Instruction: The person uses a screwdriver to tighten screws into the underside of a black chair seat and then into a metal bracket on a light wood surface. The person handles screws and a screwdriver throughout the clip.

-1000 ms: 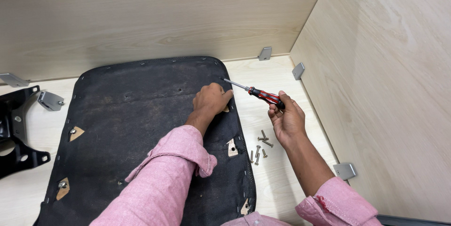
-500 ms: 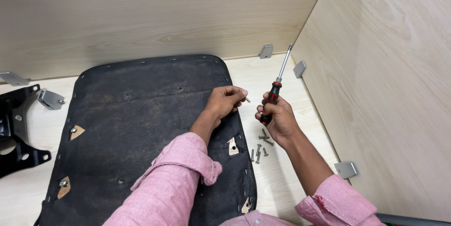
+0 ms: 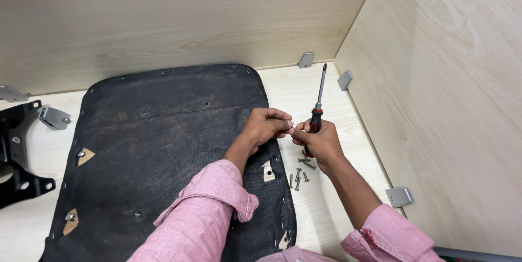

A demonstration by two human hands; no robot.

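Just right of the frame's centre, a screwdriver (image 3: 317, 116) with a red and black handle is held upright in the right hand (image 3: 317, 141), whose fingers are wrapped around the grip while its shaft points toward the upper part of the frame. The left hand (image 3: 267, 125) meets it fingertip to fingertip, the fingers narrowed in a pinch; something small may be passed there, but what it is cannot be told. Below the right hand, loose screws (image 3: 299, 172) lie scattered on the pale wooden floor (image 3: 321, 213), beside the edge of a black seat base (image 3: 163, 148) lying flat across the middle. A small part pinched so lightly could be dropped and lost among the screws. The upright tip could also be knocked against the wooden wall (image 3: 446, 109) at the right, marking it.
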